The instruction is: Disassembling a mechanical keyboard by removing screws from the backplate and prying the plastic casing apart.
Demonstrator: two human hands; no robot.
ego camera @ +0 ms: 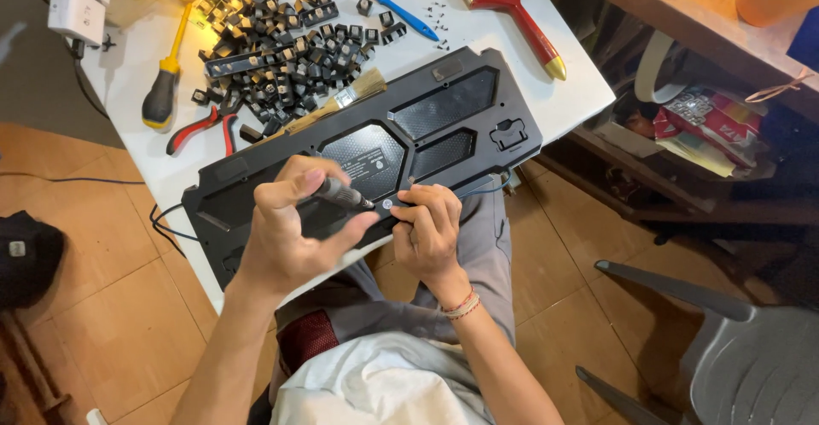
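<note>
A black keyboard [444, 118] lies face down on the white table [563, 101], its back plate up. My left hand [290, 229] grips a small dark screwdriver [341, 193], its tip pointing at a screw spot near the keyboard's near edge. My right hand [426, 233] rests on that same edge, fingertips pinched right beside the driver tip. A blue cable [486, 188] runs out from under the keyboard by my right hand.
A heap of loose black keycaps [281, 58] covers the far table, with a yellow-handled screwdriver [164, 84], red pliers [200, 126], a bristle brush [341, 101], a blue tool [397, 7] and a red paintbrush [520, 15]. A grey chair [734, 348] stands right.
</note>
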